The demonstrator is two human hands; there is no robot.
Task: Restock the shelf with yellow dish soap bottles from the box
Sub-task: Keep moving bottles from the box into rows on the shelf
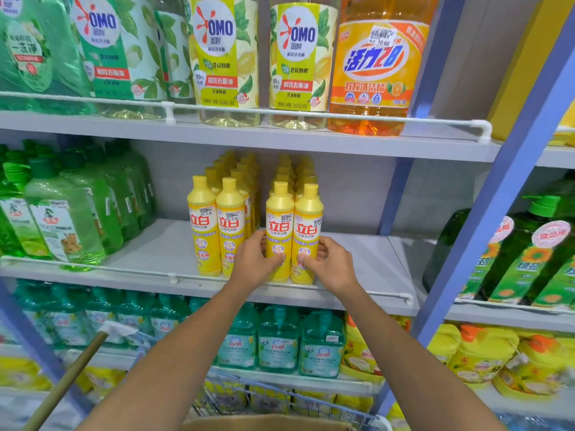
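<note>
Yellow dish soap bottles stand in several rows on the middle grey shelf (149, 244). At the front of the right-hand pair of rows, my left hand (253, 259) grips the left yellow bottle (279, 219) around its lower body. My right hand (329, 262) grips the yellow bottle beside it (308, 222) the same way. Both bottles stand upright on the shelf, touching each other. Two more front bottles (214, 225) stand just to the left. The top edge of the cardboard box (264, 423) shows at the bottom of the view.
Green soap bottles (62, 219) fill the shelf's left side; bare shelf lies to the right of the yellow rows. Large OMO and orange bottles (373, 66) sit on the shelf above. A blue upright post (485, 213) bounds the right. A wire cart (280, 396) and a wooden handle (68, 377) are below.
</note>
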